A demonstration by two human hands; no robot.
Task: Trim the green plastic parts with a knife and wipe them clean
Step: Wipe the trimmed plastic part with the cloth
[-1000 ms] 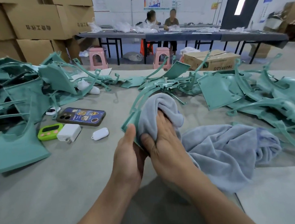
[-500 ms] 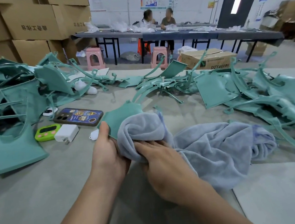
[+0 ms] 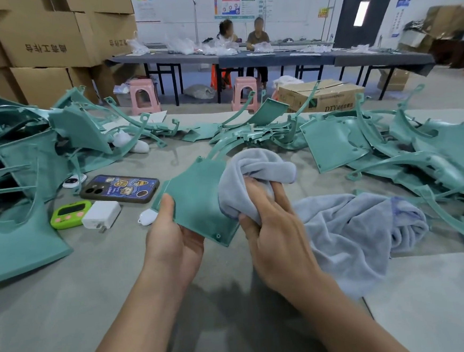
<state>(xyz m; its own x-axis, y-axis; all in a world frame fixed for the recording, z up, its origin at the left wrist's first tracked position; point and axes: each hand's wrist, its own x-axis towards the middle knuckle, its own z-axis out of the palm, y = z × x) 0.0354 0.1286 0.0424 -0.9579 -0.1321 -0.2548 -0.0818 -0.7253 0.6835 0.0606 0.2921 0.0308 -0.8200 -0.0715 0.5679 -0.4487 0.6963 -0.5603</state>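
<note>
My left hand grips the near left corner of a flat green plastic part, thumb on top, holding it tilted above the grey table. My right hand grips a bunched end of the grey-blue towel and holds it against the part's right side. The remainder of the towel lies heaped on the table to the right. No knife shows.
Piles of green parts lie at the left, across the back and at the right. A phone, a green timer, a white charger and a small white case sit left of my hands. Cardboard boxes stand behind.
The green part has turned from edge-on to flat, its face now exposed. The towel wad has slid from over the part's top to its right side.
</note>
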